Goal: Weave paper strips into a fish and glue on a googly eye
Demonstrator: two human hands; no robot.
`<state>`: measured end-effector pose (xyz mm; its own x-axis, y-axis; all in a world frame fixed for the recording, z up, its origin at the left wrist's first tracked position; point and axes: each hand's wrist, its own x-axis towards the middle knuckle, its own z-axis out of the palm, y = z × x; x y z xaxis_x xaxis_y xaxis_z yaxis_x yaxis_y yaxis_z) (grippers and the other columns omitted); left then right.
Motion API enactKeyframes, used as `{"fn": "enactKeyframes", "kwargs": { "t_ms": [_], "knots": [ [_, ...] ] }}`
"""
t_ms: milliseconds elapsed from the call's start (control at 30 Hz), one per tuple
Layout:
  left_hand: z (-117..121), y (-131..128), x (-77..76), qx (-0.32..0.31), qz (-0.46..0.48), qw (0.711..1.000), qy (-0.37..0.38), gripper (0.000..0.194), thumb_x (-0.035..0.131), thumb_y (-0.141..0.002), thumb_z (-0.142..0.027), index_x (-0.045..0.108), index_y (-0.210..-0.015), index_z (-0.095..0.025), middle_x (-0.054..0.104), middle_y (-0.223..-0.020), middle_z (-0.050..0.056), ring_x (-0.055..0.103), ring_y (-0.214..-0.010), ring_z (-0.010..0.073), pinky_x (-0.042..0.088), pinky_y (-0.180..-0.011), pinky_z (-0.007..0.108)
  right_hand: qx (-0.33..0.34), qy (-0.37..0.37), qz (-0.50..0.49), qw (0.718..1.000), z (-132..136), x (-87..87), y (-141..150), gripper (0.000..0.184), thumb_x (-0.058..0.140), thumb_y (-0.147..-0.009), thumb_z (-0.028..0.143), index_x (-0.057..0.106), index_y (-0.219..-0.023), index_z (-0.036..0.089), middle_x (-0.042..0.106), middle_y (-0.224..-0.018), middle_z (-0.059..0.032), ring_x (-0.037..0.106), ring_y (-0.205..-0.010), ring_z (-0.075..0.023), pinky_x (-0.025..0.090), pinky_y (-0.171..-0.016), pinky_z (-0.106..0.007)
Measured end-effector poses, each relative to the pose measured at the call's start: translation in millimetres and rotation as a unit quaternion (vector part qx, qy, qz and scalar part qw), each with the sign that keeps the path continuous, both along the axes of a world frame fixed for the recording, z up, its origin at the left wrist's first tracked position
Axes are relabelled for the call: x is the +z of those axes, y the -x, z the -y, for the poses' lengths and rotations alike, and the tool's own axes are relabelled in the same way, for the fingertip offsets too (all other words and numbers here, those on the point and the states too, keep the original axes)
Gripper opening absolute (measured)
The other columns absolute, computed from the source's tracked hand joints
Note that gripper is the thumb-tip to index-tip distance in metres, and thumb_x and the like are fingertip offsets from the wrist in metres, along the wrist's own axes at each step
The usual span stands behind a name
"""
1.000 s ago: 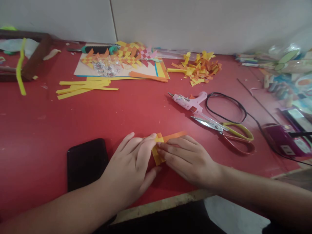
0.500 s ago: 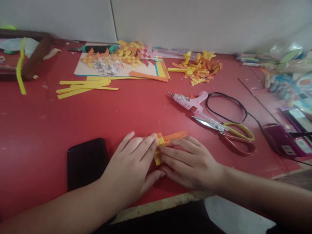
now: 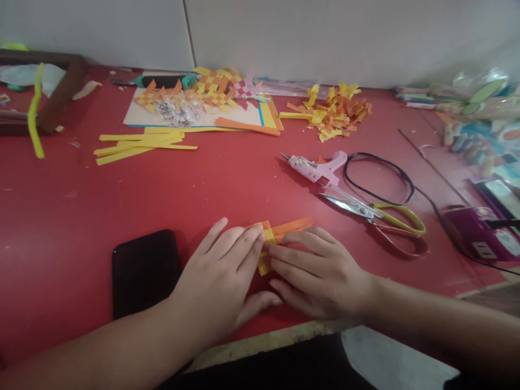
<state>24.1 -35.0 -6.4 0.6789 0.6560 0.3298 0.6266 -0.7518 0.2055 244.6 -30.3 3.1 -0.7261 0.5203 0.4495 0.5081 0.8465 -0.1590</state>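
Observation:
Yellow and orange woven paper strips (image 3: 265, 265) lie on the red table near its front edge. My left hand (image 3: 223, 265) has its fingertips pressed together on the left part of the weave, holding it down, with the thumb out to the side. From the right, my right hand (image 3: 320, 268) closes its fingertips on the weave's right edge. Orange strip ends (image 3: 294, 226) stick out beyond it, above the right fingers. Part of the weave is hidden beneath both hands.
A black phone (image 3: 144, 273) lies left of my hands. To the right are scissors (image 3: 369, 211), a pink glue gun (image 3: 319, 168) and a purple box (image 3: 481, 233). Farther back lie yellow strips (image 3: 138, 147), a pile of paper scraps (image 3: 337, 114) and a brown frame (image 3: 67, 89).
My left thumb has slid slightly right, and my right thumb sits a little apart from it. The left fingers have shifted slightly right over the weave; more orange shows at its top.

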Motion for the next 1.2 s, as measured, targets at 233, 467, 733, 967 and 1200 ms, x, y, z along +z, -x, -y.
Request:
{"fn": "enactKeyframes", "kwargs": {
  "t_ms": [233,467,733,967,1200],
  "knots": [
    [-1,0,-2.0,-0.003,-0.009,1.0,-0.02,0.077,0.046,-0.09,-0.069,0.064,-0.125,-0.003,0.065,-0.131,0.019,0.057,-0.118,0.0333,0.038,-0.105,0.048,-0.004,0.006,0.007,1.0,1,-0.9,-1,0.014,0.065,-0.087,0.025,0.072,-0.094,0.015,0.078,-0.097,-0.005,0.066,-0.086,-0.0217,0.053,-0.072,-0.038],
    [5,-2,-1.8,0.004,-0.059,0.998,-0.032,0.083,0.031,-0.094,-0.07,0.06,-0.13,-0.001,0.06,-0.139,0.017,0.055,-0.123,0.032,0.031,-0.108,0.046,0.005,0.05,-0.023,0.998,-9,2.6,-1,0.016,0.06,-0.087,0.018,0.07,-0.1,0.016,0.077,-0.097,-0.0041,0.065,-0.087,-0.02,0.054,-0.078,-0.037],
    [5,-2,-4.6,0.008,-0.038,0.999,-0.038,0.09,0.034,-0.087,-0.078,0.062,-0.128,-0.002,0.061,-0.138,0.017,0.058,-0.119,0.032,0.032,-0.109,0.047,-0.011,0.02,0.121,0.992,-61,14.4,-14,0.024,0.057,-0.093,0.03,0.075,-0.109,0.025,0.069,-0.125,-0.0062,0.057,-0.11,-0.031,0.047,-0.093,-0.052],
    [5,-1,-5.2,-0.005,-0.052,0.998,-0.046,0.077,0.037,-0.096,-0.065,0.057,-0.133,0.0,0.058,-0.14,0.019,0.058,-0.121,0.0321,0.032,-0.107,0.047,-0.124,-0.045,0.14,0.981,-63,3.0,-19,0.022,0.059,-0.093,0.029,0.076,-0.107,0.027,0.064,-0.129,-0.0092,0.05,-0.115,-0.0341,0.041,-0.094,-0.055],
    [4,-1,-7.6,0.007,-0.044,0.999,-0.029,0.084,0.031,-0.093,-0.071,0.053,-0.137,-0.004,0.056,-0.143,0.016,0.055,-0.124,0.0312,0.026,-0.111,0.049,-0.193,-0.01,0.051,0.98,-65,1.9,-33,0.019,0.057,-0.094,0.026,0.071,-0.107,0.021,0.067,-0.113,-0.0117,0.056,-0.103,-0.0279,0.045,-0.091,-0.05]
  ]
}}
